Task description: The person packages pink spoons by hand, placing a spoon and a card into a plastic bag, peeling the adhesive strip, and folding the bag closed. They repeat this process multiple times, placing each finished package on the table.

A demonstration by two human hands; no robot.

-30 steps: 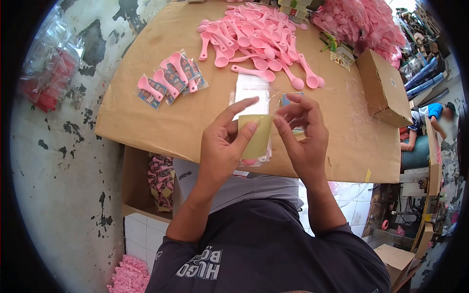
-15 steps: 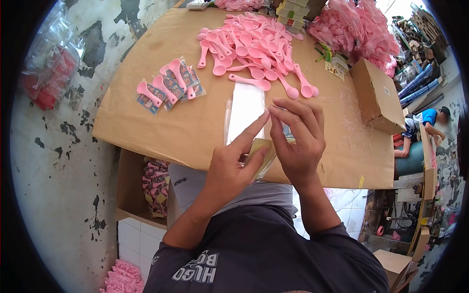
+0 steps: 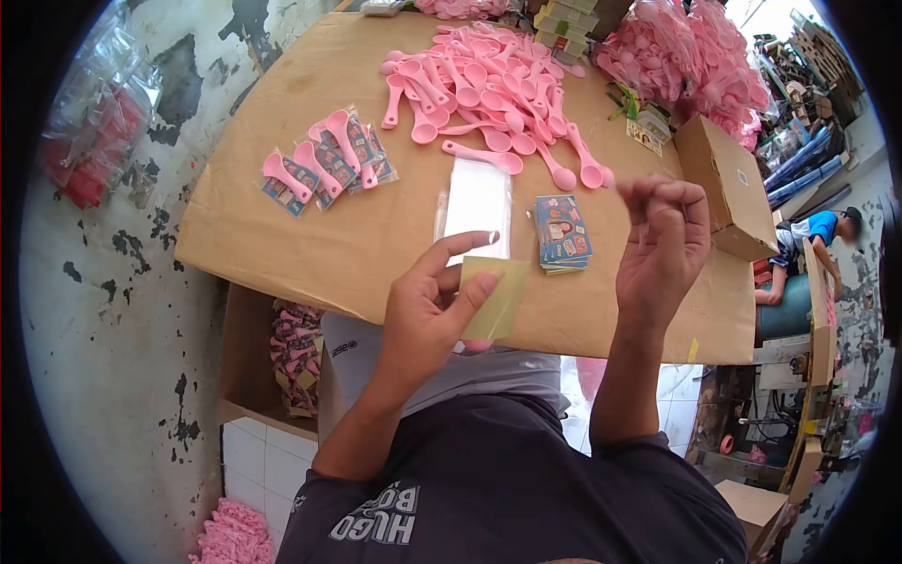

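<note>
My left hand (image 3: pixel 427 305) pinches a small clear plastic packet (image 3: pixel 496 296) between thumb and fingers. A yellowish card back shows through it, and a pink spoon end (image 3: pixel 477 346) peeks out at its lower edge. My right hand (image 3: pixel 662 244) is raised over the table's right side, its fingers curled and pressed together; whatever they hold, if anything, is too small to make out. Between my hands lies a stack of blue printed cards (image 3: pixel 562 235). Just beyond the left hand is a stack of clear plastic bags (image 3: pixel 477 202), with one pink spoon (image 3: pixel 481 157) at its far end.
A heap of pink spoons (image 3: pixel 489 85) covers the table's far middle. Packed spoons with cards (image 3: pixel 329 160) lie at the left. An upright cardboard box (image 3: pixel 719 188) and bagged spoons (image 3: pixel 676 56) stand at the right. Another person (image 3: pixel 813 235) sits farther right.
My right hand has moved away to the right from the packet, uncovering the blue card stack. The left hand keeps the packet, its yellowish side now turned more into view.
</note>
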